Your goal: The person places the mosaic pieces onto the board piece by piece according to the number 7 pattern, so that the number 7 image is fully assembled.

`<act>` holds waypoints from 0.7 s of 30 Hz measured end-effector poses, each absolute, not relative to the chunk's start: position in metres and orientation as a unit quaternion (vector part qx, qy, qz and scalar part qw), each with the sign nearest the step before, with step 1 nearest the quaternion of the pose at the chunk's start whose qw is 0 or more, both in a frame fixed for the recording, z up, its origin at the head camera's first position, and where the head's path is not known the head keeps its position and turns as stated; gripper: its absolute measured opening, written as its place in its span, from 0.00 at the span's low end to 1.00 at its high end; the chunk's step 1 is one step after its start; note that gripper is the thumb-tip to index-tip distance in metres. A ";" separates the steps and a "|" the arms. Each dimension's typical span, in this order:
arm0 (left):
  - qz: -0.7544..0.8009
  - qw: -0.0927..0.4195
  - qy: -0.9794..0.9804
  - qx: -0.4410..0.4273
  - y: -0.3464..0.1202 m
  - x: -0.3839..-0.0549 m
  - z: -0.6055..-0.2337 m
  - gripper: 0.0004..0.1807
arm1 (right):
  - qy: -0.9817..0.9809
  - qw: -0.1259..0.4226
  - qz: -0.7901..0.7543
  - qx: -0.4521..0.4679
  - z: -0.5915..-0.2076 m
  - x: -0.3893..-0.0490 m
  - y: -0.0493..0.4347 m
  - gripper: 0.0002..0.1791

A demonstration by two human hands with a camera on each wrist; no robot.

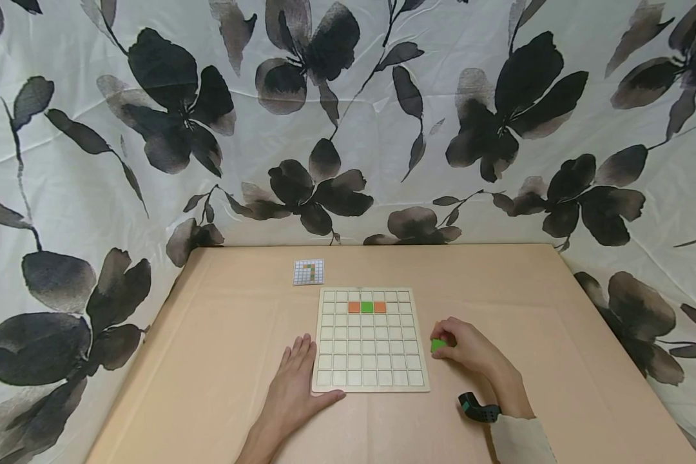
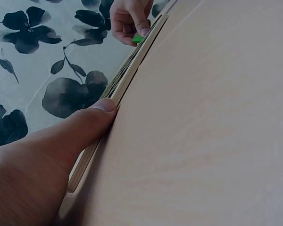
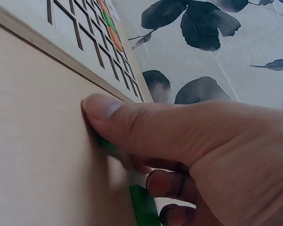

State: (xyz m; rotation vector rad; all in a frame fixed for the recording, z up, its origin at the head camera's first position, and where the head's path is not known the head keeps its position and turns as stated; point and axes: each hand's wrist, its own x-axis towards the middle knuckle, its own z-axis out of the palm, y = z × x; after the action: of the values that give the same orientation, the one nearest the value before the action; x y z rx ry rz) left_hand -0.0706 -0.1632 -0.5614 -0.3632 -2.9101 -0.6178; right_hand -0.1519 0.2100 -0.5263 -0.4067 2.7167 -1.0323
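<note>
A pale wooden grid board (image 1: pixel 370 388) lies flat on the table, with an orange tile (image 1: pixel 354 307), a green tile (image 1: pixel 367 307) and another orange tile (image 1: pixel 379 307) side by side near its far edge. My left hand (image 1: pixel 292 386) rests along the board's left side with straight fingers; its thumb (image 2: pixel 104 106) touches the near edge. Just right of the board, my right hand (image 1: pixel 470 345) pinches a green tile (image 1: pixel 438 345) between thumb and fingers. In the right wrist view a green piece (image 3: pixel 144 205) shows below the fingers, and the thumb hides part of the grip.
A small card (image 1: pixel 309 272) printed with a coloured grid lies behind the board. The light wood table (image 1: pixel 209 309) ends at a floral cloth (image 1: pixel 383 129) at the back and sides. A dark wristband (image 1: pixel 478 408) is on the right wrist.
</note>
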 end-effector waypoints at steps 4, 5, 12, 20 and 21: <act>-0.210 0.061 -0.969 -0.115 -0.163 -0.070 -0.560 0.64 | 0.920 0.111 -0.354 -0.126 -0.527 -0.152 0.209 0.11; -0.211 0.058 -0.969 -0.114 -0.163 -0.070 -0.560 0.64 | 0.919 0.112 -0.357 -0.124 -0.526 -0.151 0.209 0.11; -0.210 0.062 -0.969 -0.116 -0.163 -0.070 -0.561 0.64 | 0.922 0.100 -0.356 -0.119 -0.528 -0.150 0.208 0.10; -0.212 0.053 -0.969 -0.112 -0.164 -0.071 -0.562 0.64 | 0.933 0.079 -0.332 -0.118 -0.528 -0.152 0.206 0.09; -0.211 0.055 -0.970 -0.112 -0.164 -0.071 -0.562 0.64 | 0.933 0.077 -0.331 -0.116 -0.527 -0.152 0.205 0.09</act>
State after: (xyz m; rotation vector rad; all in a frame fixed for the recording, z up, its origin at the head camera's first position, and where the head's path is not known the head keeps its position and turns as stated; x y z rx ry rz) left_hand -0.0711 -0.1644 -0.5619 -0.3402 -2.9443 -0.6396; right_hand -0.1519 0.2052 -0.5273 -0.3486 2.7963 -0.9910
